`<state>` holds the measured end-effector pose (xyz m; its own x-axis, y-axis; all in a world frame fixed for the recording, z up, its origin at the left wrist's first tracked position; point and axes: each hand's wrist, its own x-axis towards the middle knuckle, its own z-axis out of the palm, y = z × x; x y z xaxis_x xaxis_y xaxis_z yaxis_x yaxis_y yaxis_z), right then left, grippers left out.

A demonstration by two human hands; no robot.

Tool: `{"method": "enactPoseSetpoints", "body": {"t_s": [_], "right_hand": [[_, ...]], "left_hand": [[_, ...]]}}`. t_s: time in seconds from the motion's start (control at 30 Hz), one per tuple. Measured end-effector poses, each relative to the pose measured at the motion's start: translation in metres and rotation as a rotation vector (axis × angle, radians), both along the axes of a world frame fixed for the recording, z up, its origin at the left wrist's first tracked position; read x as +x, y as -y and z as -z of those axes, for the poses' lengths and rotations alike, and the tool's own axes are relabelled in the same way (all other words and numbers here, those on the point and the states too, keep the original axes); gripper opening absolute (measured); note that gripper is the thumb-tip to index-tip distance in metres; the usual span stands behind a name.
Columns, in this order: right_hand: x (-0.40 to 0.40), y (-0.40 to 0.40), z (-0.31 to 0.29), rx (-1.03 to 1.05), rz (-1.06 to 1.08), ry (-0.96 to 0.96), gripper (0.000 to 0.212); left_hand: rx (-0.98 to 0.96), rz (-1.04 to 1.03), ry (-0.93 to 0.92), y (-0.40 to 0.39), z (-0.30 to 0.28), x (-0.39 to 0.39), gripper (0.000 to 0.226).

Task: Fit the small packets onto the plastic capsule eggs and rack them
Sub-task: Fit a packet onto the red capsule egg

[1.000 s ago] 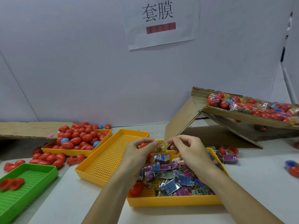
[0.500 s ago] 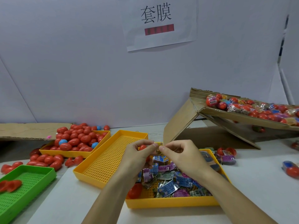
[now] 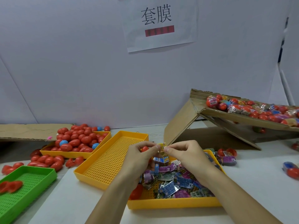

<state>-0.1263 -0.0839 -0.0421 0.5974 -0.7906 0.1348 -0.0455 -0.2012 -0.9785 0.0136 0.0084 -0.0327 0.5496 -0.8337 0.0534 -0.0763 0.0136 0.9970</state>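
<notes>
Slippage is the risk: above the packet tray [image 3: 171, 205], left hand [image 3: 139, 156] holds a red egg [image 3: 145, 149] while both grips pinch one packet [image 3: 162, 148] between them, so a misaligned sleeve could tear or drop the egg into the tray.

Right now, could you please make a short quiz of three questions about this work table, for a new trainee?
1. True or false: both hands pinch the yellow packet.
2. Which tray holds no packets or eggs? A green tray B middle yellow tray C near yellow tray
3. Fill in: the left hand also holds a ___ egg.

Key: 1 true, as the right hand pinches it too; 2 B; 3 red.
</notes>
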Motion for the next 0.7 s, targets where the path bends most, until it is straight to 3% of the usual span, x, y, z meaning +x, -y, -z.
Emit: {"method": "enactPoseSetpoints", "body": {"t_s": [0.37, 0.7], "right_hand": [[0.0, 0.0032, 0.0007, 0.115, 0.062, 0.076, 0.007], [0.0001, 0.0058, 0.0037, 0.034, 0.043, 0.05, 0.011]], "left_hand": [[0.022, 0.076, -0.044, 0.0006, -0.0007, -0.0009, 0.018], [0.041, 0.089, 0.0, 0.002, 0.0024, 0.0006, 0.011]]}}
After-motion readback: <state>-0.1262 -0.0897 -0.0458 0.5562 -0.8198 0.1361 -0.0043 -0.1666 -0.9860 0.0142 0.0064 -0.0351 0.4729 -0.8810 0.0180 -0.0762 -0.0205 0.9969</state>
